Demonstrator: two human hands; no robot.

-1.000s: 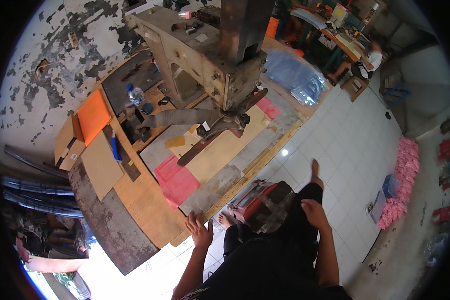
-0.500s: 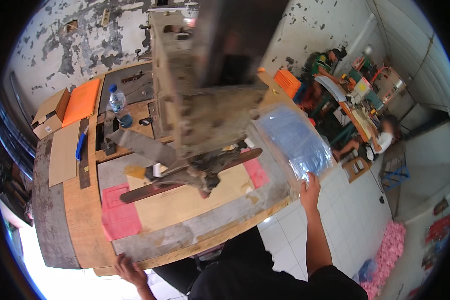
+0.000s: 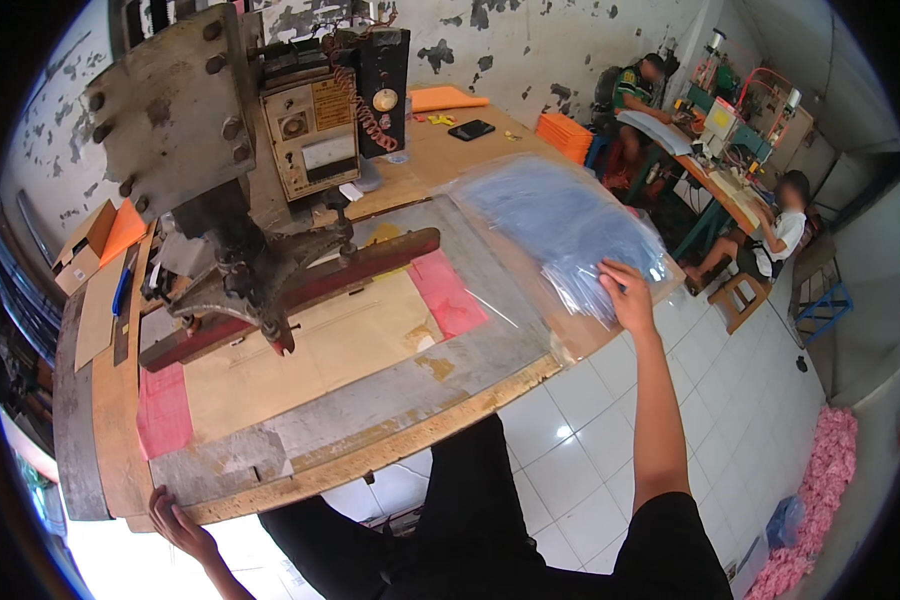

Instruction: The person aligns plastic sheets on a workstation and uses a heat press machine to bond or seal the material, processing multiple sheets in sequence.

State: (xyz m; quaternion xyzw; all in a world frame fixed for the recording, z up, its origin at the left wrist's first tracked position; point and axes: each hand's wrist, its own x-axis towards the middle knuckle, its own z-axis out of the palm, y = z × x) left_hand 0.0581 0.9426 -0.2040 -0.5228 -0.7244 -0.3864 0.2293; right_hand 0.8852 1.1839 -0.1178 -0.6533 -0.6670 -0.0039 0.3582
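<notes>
My right hand [image 3: 628, 295] rests flat, fingers spread, on a stack of clear bluish plastic sheets [image 3: 560, 225] at the right end of the wooden workbench [image 3: 370, 455]. My left hand [image 3: 178, 522] grips the bench's front left corner edge. Between them lies a metal work plate [image 3: 370, 395] with beige and pink sheets [image 3: 450, 295] on it. Above it hangs the long dark red press bar [image 3: 300, 290] of a large old machine [image 3: 230, 150].
Orange sheets [image 3: 445, 98] and a black phone [image 3: 470, 129] lie at the bench's back. Cardboard boxes [image 3: 95, 245] stand at the left. Two people sit at a table [image 3: 715, 175] at the right. A wooden stool [image 3: 740, 297] and pink scraps [image 3: 825, 485] are on the tiled floor.
The view has swung upward and right. My right hand has moved from the bench's edge onto the plastic sheet stack. My left hand stays on the bench's front left edge.
</notes>
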